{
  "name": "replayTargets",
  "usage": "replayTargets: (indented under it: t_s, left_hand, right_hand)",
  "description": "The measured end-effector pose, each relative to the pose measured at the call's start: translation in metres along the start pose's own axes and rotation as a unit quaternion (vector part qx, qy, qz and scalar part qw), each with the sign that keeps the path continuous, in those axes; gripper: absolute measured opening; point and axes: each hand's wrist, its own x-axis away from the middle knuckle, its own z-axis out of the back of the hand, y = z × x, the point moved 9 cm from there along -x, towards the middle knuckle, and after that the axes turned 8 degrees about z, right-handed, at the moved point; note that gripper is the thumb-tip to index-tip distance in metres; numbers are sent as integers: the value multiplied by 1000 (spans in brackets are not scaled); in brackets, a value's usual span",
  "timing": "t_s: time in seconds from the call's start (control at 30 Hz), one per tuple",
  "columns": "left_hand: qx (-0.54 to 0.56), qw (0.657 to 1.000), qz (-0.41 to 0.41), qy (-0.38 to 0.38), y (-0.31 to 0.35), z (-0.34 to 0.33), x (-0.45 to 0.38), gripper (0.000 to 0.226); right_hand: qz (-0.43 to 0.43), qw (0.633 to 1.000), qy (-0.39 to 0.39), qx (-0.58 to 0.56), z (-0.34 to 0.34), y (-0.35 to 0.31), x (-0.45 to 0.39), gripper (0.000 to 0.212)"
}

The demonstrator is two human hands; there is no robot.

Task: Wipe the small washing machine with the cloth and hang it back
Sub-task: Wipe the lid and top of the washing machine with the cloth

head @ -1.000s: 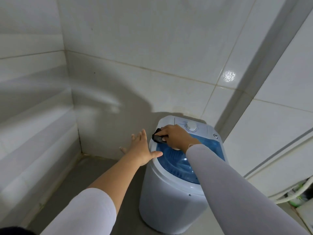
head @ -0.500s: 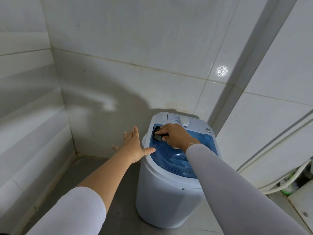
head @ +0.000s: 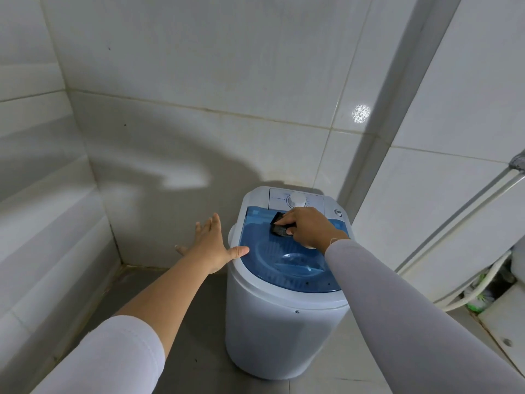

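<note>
- Head view: a small white plastic washing machine (head: 284, 331) of round barrel shape stands on the grey tiled floor (head: 199, 322) in a corner of pale glossy wall tiles (head: 199, 66), at about 5 o'clock from the middle of the frame.
- Its translucent blue plastic lid (head: 284, 260) is closed; at the lid's 12 o'clock sits a white control panel with a round white dial (head: 297, 200).
- The right hand (head: 308, 227), in a long pale grey sleeve, has its fingers curled round a small dark folded cloth (head: 279, 227) and presses it onto the lid, at the lid's 12 o'clock edge just below the dial.
- The left hand (head: 211, 244) is spread with straight fingers at the machine's 9 o'clock side; its thumb tip touches the rim beside the lid, and it holds nothing.
- At 3 to 4 o'clock in the frame, white pipes (head: 468, 206) run slantwise along the right wall, with a pale hose (head: 483, 282) curving below them.
</note>
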Motion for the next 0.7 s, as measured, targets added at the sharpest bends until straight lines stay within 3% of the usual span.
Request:
replayTargets:
  t_s: [0.7]
  left_hand:
    - [-21,1000,4,23,2,1,-2,112]
  right_hand:
    - [-77,996,30,-23,12,66,50,40]
